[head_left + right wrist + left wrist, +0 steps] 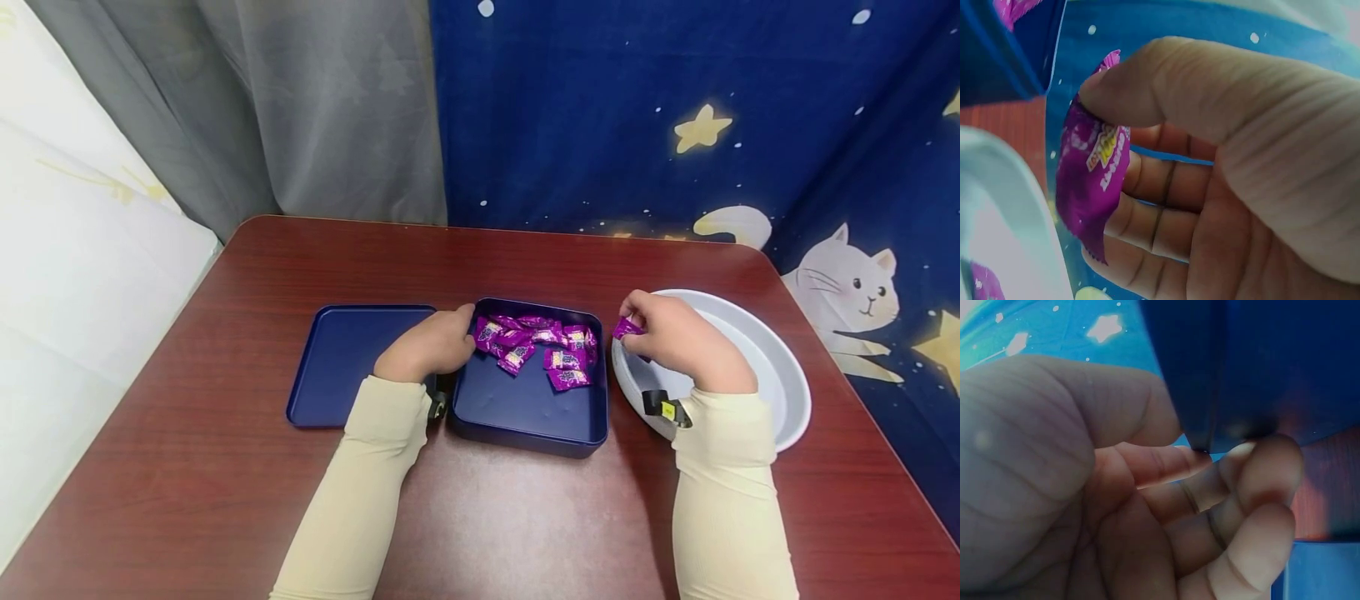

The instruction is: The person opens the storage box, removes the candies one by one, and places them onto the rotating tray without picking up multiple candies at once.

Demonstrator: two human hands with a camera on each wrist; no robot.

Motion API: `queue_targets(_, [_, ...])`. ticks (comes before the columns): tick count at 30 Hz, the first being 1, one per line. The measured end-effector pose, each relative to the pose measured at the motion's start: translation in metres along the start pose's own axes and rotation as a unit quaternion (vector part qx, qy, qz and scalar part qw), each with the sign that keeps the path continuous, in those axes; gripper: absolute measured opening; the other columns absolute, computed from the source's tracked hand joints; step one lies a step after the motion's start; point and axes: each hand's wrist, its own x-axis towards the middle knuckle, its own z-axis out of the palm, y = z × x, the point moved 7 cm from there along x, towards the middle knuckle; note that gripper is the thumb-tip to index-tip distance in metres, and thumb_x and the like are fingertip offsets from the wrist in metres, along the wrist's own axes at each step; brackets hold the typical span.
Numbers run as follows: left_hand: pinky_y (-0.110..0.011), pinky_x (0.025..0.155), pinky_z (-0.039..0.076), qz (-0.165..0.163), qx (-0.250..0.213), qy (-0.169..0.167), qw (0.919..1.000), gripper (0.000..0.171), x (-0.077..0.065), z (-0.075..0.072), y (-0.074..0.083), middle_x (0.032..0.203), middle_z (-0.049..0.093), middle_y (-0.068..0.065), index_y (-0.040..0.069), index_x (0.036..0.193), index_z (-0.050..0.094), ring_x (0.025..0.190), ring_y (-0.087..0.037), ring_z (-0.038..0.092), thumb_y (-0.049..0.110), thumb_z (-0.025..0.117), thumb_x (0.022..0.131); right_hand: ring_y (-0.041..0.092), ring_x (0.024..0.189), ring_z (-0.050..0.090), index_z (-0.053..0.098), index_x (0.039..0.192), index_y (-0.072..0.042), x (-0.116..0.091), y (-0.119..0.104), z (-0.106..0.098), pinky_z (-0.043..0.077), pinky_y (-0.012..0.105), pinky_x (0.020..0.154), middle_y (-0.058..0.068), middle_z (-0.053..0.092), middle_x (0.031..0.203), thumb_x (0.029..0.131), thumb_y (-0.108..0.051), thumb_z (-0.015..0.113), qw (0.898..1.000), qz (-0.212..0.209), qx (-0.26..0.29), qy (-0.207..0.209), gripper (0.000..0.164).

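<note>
A purple wrapped candy [1088, 178] is pinched between the thumb and fingers of my right hand [678, 337], above the left rim of a round white tray [793, 392]. My left hand [431, 342] holds the left wall of a square dark blue box [525, 417], thumb and curled fingers at its edge in the left wrist view. Several purple wrapped candies [566, 358] lie inside, mostly toward the back. In the right wrist view, another wrapped candy [986, 282] shows in the white tray; the rest of the tray's inside is partly hidden by my right hand and sleeve.
Left of the box, a flat dark blue lid [330, 367] lies on the reddish-brown table [225, 467], partly behind my left hand. A grey curtain [352, 108] and a blue starry curtain [585, 108] hang behind the table's far edge.
</note>
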Motion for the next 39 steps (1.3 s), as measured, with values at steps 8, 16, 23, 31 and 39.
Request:
queue_targets(8, [-0.047, 0.11, 0.03, 0.0, -0.001, -0.002, 1.0, 0.062, 0.0, 0.001, -0.001, 0.15, 0.03, -0.016, 0.002, 0.149, 0.018, 0.133, -0.027, 0.03, 0.015, 0.045, 0.095, 0.021, 0.062, 0.051, 0.055, 0.1, -0.003, -0.004, 0.032, 0.003, 0.045, 0.036, 0.056, 0.008, 0.055, 0.07, 0.08, -0.012, 0.064, 0.998, 0.048, 0.018, -0.024, 0.024])
queue_targets(16, [-0.047, 0.11, 0.03, -0.003, -0.003, -0.004, 1.0, 0.061, 0.0, 0.0, -0.002, 0.15, 0.031, -0.016, 0.002, 0.148, 0.019, 0.133, -0.028, 0.031, 0.015, 0.045, 0.095, 0.022, 0.069, 0.055, 0.055, 0.109, 0.0, -0.01, 0.059, 0.007, 0.048, 0.04, 0.065, 0.012, 0.062, 0.082, 0.083, -0.013, 0.063, 0.995, 0.088, 0.027, -0.039, 0.03])
queue_targets(23, [-0.047, 0.109, 0.031, -0.005, -0.004, -0.005, 1.0, 0.061, 0.0, 0.0, -0.002, 0.149, 0.032, -0.016, 0.001, 0.148, 0.02, 0.132, -0.028, 0.032, 0.016, 0.045, 0.095, 0.023, 0.07, 0.055, 0.055, 0.112, 0.001, -0.012, 0.072, 0.012, 0.046, 0.039, 0.062, 0.012, 0.062, 0.081, 0.083, -0.011, 0.059, 0.992, 0.112, 0.03, -0.059, 0.032])
queue_targets(31, [-0.047, 0.109, 0.031, -0.011, -0.005, -0.009, 0.9999, 0.06, -0.002, -0.001, -0.001, 0.149, 0.033, -0.017, 0.001, 0.148, 0.021, 0.132, -0.028, 0.033, 0.016, 0.045, 0.095, 0.024, 0.073, 0.053, 0.056, 0.113, 0.001, -0.012, 0.078, 0.018, 0.045, 0.038, 0.062, 0.013, 0.06, 0.081, 0.083, -0.01, 0.059, 0.988, 0.128, 0.03, -0.078, 0.031])
queue_targets(39, [-0.047, 0.109, 0.03, -0.009, -0.004, -0.009, 0.9999, 0.061, -0.001, -0.001, -0.001, 0.149, 0.032, -0.017, 0.001, 0.148, 0.02, 0.132, -0.028, 0.032, 0.015, 0.045, 0.095, 0.027, 0.077, 0.054, 0.056, 0.114, 0.004, -0.012, 0.08, 0.018, 0.047, 0.041, 0.064, 0.02, 0.061, 0.09, 0.084, -0.009, 0.058, 0.988, 0.131, 0.029, -0.075, 0.033])
